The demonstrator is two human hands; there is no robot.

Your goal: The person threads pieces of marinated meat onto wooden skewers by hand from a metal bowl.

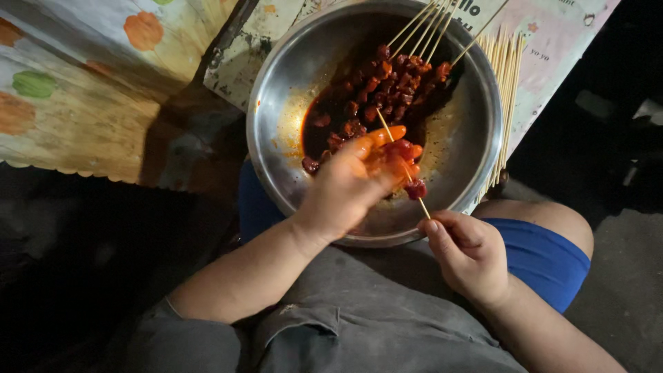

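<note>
- The bowl (276,131) under the left hand (345,190) is silvery steel, its inner wall smeared with orange-red oil.
- The sauce (324,121) just beyond that hand is dark red-brown, almost black at the pool's middle.
- The meat pieces (387,79) are deep red and maroon; the piece (415,189) between the two hands is glossy dark red.
- The left hand's fingertips (387,135) are stained bright orange-red.
- The skewer (423,206) in the right hand (469,252) is pale tan, like the bare sticks (507,76) beyond it.
- The shorts (542,259) beside the right hand are bright blue; the shirt (373,311) is grey.
- The cloth (76,103) far left of the left hand is cream with orange and green blotches.
</note>
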